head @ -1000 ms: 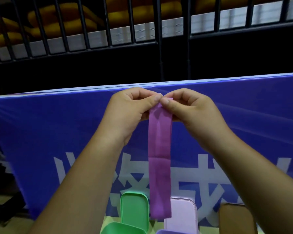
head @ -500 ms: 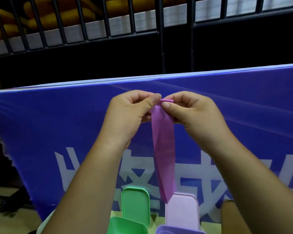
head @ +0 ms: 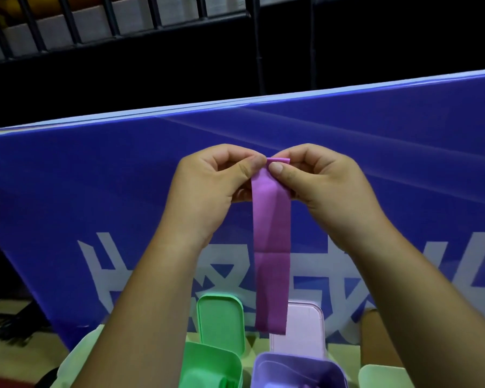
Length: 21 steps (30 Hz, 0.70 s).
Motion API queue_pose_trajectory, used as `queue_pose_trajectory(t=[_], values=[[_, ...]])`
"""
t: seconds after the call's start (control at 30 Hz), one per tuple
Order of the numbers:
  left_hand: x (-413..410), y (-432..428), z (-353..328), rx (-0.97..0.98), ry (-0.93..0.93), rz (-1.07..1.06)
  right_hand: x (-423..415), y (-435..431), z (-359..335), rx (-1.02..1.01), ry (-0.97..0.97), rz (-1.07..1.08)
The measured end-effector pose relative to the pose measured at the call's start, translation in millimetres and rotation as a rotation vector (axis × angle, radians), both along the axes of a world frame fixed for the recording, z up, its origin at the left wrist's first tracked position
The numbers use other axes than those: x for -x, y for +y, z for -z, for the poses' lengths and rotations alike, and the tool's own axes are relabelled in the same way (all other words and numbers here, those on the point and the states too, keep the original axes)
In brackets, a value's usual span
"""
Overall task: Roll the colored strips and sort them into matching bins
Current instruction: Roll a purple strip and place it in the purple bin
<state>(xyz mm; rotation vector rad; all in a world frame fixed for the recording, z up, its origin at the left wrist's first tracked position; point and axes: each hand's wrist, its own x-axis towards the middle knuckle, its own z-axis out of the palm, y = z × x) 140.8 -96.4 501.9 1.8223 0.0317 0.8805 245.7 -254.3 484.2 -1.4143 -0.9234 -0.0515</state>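
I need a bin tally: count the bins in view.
2 for sure: the green bin lower centre, the purple bin just right of it. Pale shapes at the bottom left and right, partly behind the arms, may be more.

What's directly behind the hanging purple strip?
Behind the purple strip: the blue banner with white lettering and, lower, the upright lilac lid. The strip covers the lid's left part and some lettering.

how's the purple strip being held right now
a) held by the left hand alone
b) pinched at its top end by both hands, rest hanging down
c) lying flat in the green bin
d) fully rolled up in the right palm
b: the left hand and right hand both pinch the top end of the purple strip, which hangs straight down above the bins.
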Motion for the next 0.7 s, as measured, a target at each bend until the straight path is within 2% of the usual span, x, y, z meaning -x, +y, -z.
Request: queue_pose_trajectory(t=[0.17, 0.43, 0.7], values=[[-4, 1, 8, -0.009, 0.011, -0.016, -2, 2, 8, -0.022, 0.015, 0.010], [-13, -1, 28, 0.148, 0.030, 0.034, -7, 8, 29, 0.009, 0.012, 0.070], [-12, 5, 41, 0.105, 0.085, 0.004, -5, 6, 40, 0.019, 0.041, 0.050]])
